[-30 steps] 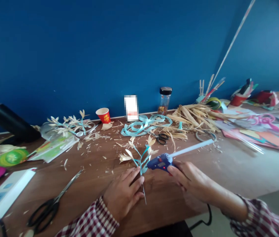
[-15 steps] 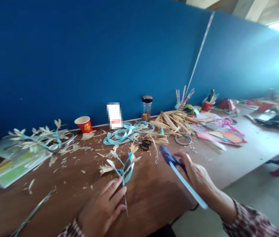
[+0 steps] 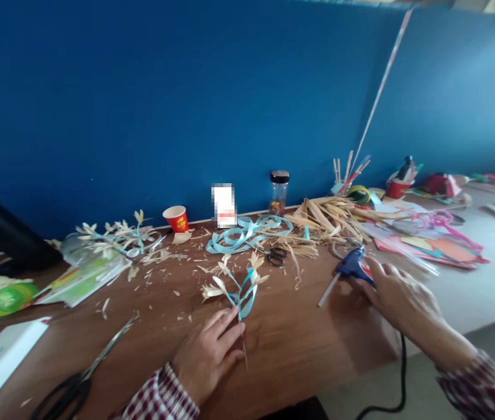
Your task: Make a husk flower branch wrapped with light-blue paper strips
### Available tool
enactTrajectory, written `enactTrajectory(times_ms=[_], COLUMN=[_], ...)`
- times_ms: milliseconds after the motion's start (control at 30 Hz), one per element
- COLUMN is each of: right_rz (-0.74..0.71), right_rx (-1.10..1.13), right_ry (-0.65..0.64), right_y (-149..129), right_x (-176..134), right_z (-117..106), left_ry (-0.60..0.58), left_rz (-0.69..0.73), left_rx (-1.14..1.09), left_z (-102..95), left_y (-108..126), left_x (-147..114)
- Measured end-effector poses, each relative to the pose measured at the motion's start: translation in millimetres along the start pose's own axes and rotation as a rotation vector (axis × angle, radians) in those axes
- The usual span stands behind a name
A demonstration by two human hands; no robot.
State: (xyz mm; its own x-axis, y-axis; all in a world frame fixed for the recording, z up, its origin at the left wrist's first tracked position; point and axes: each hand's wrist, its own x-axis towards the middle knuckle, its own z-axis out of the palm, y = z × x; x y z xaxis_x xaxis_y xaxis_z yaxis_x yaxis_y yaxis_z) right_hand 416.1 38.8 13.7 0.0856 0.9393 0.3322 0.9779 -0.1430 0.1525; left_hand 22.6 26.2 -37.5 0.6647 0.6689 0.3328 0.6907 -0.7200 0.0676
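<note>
My left hand [image 3: 216, 345] rests on the table, thumb and fingers closed on the thin wire stem of a flower sprig [image 3: 239, 291]. The sprig has pale husk-like petals and light blue ribbon wrapped along its branches. At the right, my right hand [image 3: 400, 294] grips the handle of a blue hot glue gun [image 3: 353, 265], which is low over the tabletop. A clear glue stick [image 3: 329, 290] sticks out of the gun's back, and a black cord [image 3: 403, 373] hangs past the table edge. A wire ring [image 3: 339, 249] is partly hidden behind the gun.
Large scissors [image 3: 81, 379] lie at the front left, small black scissors [image 3: 276, 255] beyond the sprig. Blue ribbon [image 3: 225, 240], dried husks [image 3: 323, 217], a lidded jar [image 3: 279, 192] and a red paper cup [image 3: 177, 220] line the back. More husk flowers [image 3: 118, 236] and a black bottle [image 3: 9, 233] are left.
My right hand has moved the glue gun rightward, away from the sprig, and turned it so its glue stick points left. My left hand still holds the stem. The camera has turned left.
</note>
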Motion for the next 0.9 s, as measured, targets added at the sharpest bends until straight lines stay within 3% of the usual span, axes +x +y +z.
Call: enactTrajectory(times_ms=[100,200,333,500,700,900], right_rz=[-0.101,-0.350,-0.350,-0.307,-0.280,-0.243], right_rx=[0.273,0.592,0.604,0.618,0.690,0.924], right_ry=[0.071,-0.147,-0.242,-0.255,-0.239,-0.240], right_y=[-52.8,-120.2,-180.8,-194.2,-189.5,-187.6], right_x=[-5.8,-9.7,-3.4,7.9,3.7,3.1], right_z=[-26.6,-39.4,-27.5,-3.1,0.3,-4.3], left_ry=[-0.022,-0.003,0.049,0.115,0.135,0.116], left_rz=[-0.024,-0.055,-0.092,-0.297,-0.629,-0.736], left_rx=[-0.070,-0.108,-0.133,-0.169,-0.294,-0.340], left_z=[-2.0,-3.7,-4.0,1.0,-1.1,-12.6], left_y=[-1.7,-1.1,4.4,11.4,15.3,24.9], left_x=[1.6,7.4,17.0,23.1,34.5,45.7])
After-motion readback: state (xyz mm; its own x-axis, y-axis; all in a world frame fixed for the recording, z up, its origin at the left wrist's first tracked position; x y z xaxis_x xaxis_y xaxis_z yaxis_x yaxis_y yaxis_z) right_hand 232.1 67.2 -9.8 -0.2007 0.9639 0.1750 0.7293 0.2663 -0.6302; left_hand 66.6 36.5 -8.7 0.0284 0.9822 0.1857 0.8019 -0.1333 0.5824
